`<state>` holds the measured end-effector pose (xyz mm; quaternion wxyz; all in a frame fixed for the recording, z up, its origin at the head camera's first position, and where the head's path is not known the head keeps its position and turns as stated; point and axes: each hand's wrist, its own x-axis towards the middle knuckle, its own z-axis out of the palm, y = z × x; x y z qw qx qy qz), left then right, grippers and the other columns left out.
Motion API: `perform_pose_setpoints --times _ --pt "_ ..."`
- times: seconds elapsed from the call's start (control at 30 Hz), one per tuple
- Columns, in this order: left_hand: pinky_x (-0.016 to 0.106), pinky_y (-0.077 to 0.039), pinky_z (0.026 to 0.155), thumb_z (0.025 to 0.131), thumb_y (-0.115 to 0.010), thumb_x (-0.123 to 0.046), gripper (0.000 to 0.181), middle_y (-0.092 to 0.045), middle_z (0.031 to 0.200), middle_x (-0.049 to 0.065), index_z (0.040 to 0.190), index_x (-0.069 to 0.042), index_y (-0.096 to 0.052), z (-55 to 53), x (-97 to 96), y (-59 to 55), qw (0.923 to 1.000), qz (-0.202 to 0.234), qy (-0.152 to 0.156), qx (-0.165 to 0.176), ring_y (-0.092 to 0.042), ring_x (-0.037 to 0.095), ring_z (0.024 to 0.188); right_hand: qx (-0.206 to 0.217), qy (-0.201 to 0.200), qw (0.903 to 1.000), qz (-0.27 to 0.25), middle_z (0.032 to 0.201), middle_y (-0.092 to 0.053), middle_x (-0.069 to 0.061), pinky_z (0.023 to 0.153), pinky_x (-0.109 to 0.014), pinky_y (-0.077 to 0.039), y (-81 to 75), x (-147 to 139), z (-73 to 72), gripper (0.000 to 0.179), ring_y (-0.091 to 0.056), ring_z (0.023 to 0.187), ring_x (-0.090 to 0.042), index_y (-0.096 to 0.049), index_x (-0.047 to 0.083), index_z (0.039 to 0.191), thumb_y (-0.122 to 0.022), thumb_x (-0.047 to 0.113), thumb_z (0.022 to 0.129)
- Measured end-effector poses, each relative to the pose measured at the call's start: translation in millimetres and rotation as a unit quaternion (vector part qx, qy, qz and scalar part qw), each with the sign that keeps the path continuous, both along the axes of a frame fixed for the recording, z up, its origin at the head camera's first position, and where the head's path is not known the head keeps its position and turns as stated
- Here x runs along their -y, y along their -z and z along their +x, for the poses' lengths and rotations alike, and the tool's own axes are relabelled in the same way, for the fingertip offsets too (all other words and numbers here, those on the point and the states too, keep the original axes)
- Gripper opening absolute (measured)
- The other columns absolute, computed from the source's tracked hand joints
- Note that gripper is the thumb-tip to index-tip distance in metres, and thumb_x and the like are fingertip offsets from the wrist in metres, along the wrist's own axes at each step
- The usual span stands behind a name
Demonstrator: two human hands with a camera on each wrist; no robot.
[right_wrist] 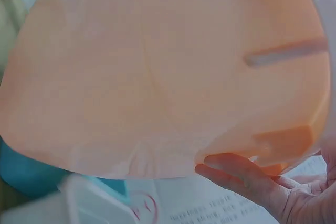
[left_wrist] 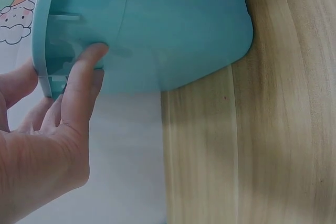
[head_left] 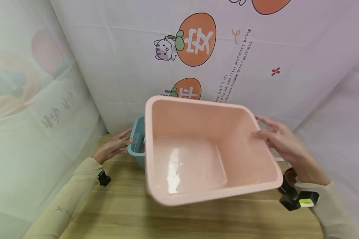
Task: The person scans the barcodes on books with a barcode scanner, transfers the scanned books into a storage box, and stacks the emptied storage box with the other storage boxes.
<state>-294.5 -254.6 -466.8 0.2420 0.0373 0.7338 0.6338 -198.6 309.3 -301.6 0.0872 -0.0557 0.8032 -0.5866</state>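
Note:
A pink plastic bin (head_left: 191,159) is held up off the table and tilted, its inside facing the head camera and showing nothing in it. My right hand (head_left: 282,141) grips its right rim, thumb inside and fingers outside. From the right wrist, the outer wall of the pink bin (right_wrist: 131,77) fills most of the view, with the right hand (right_wrist: 262,187) at the rim. Behind it on the left is a teal bin (head_left: 140,161), mostly hidden; something small and pinkish shows inside. My left hand (head_left: 115,146) holds the teal bin's left rim, fingers under the lip (left_wrist: 41,40).
The wooden table (head_left: 122,205) lies below both bins. Printed white cloth walls (head_left: 125,66) stand close behind and at both sides. A blurred white container edge (right_wrist: 79,205) shows low in the right wrist view. Each wrist carries a small black camera (head_left: 103,178).

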Motion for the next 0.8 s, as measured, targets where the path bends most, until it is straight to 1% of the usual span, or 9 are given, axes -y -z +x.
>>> perform_pose_setpoints --times 0.1,0.17,0.3,0.33,0.43,0.53,0.57,0.67,0.8 --pt "0.062 -0.041 0.117 0.113 -0.05 -0.021 0.078 -0.008 0.174 0.021 0.17 -0.022 0.003 1.0 -0.5 0.8 1.0 0.005 -0.004 0.004 -0.025 0.046 0.155 0.009 0.028 0.9995 -0.013 0.078 -0.078 -0.001 0.064 -0.031 -0.064 -6.3 -18 -14.5 0.082 -0.075 0.069 -0.015 -0.017 0.007 0.168 -0.065 0.005 0.102" --pt "0.062 -0.041 0.116 0.113 -0.049 -0.02 0.078 -0.008 0.174 0.022 0.17 -0.022 0.003 1.3 -0.7 1.7 0.9999 0.009 -0.005 0.004 -0.024 0.046 0.156 0.013 0.048 0.9983 -0.031 0.075 -0.077 0.001 0.063 -0.028 -0.062 -8.6 -31 -23.1 0.082 -0.073 0.067 -0.012 -0.017 0.008 0.168 -0.065 0.005 0.102" --pt "0.066 -0.037 0.118 0.113 -0.049 -0.019 0.078 -0.006 0.174 0.023 0.17 -0.02 0.004 1.3 -1.7 3.4 0.9998 0.018 -0.003 0.005 -0.021 0.046 0.157 -0.002 0.083 0.9933 -0.081 0.068 -0.074 0.001 0.054 -0.023 -0.058 -11.9 -57 -37.0 0.082 -0.068 0.057 -0.009 -0.018 0.011 0.169 -0.065 0.003 0.102" --pt "0.066 -0.036 0.118 0.113 -0.049 -0.019 0.078 -0.006 0.174 0.024 0.17 -0.02 0.005 1.3 -1.7 3.7 0.9998 0.019 -0.002 0.005 -0.021 0.047 0.156 -0.009 0.093 0.9929 -0.074 0.069 -0.074 0.003 0.053 -0.023 -0.057 -13.2 -63 -40.3 0.082 -0.068 0.057 -0.008 -0.019 0.011 0.169 -0.066 0.004 0.102" --pt "0.068 -0.034 0.119 0.113 -0.049 -0.019 0.078 -0.006 0.174 0.023 0.17 -0.02 0.005 1.3 -2.3 4.0 0.9997 0.023 -0.003 0.005 -0.021 0.047 0.156 -0.033 0.125 0.9916 -0.009 0.072 -0.074 0.012 0.052 -0.02 -0.056 -16.4 -78 -51.5 0.08 -0.067 0.058 -0.004 -0.021 0.013 0.169 -0.067 0.014 0.103" --pt "0.069 -0.034 0.119 0.113 -0.049 -0.019 0.078 -0.007 0.174 0.023 0.17 -0.021 0.004 1.4 -2.7 2.4 0.9997 0.022 -0.004 0.004 -0.022 0.047 0.156 -0.035 0.157 0.9846 0.067 0.078 -0.071 0.024 0.058 -0.019 -0.058 -16.5 -92 -63.0 0.08 -0.069 0.065 0.002 -0.02 0.016 0.169 -0.066 0.022 0.104" --pt "0.069 -0.034 0.119 0.113 -0.049 -0.018 0.078 -0.008 0.174 0.023 0.17 -0.021 0.004 1.2 -2.9 1.7 0.9997 0.022 -0.007 0.005 -0.022 0.047 0.156 -0.036 0.166 0.982 0.083 0.078 -0.069 0.027 0.058 -0.018 -0.058 -15.1 -96 -66.6 0.079 -0.068 0.065 0.004 -0.02 0.016 0.169 -0.065 0.024 0.105" --pt "0.069 -0.033 0.119 0.113 -0.049 -0.017 0.077 -0.008 0.174 0.023 0.17 -0.021 0.003 0.9 -3.3 -0.1 0.9997 0.021 -0.012 0.004 -0.023 0.048 0.156 -0.029 0.185 0.9767 0.105 0.08 -0.063 0.033 0.061 -0.017 -0.058 -10.5 -110 -75.7 0.077 -0.067 0.069 0.007 -0.018 0.018 0.169 -0.061 0.026 0.106" --pt "0.068 -0.034 0.119 0.112 -0.049 -0.017 0.078 -0.009 0.174 0.024 0.17 -0.02 0.003 0.8 -3.4 -0.9 0.9998 0.016 -0.014 0.004 -0.024 0.048 0.155 -0.02 0.196 0.9698 0.144 0.08 -0.055 0.037 0.063 -0.017 -0.058 -5.0 -126 -83.1 0.075 -0.063 0.072 0.009 -0.016 0.018 0.169 -0.056 0.031 0.107"
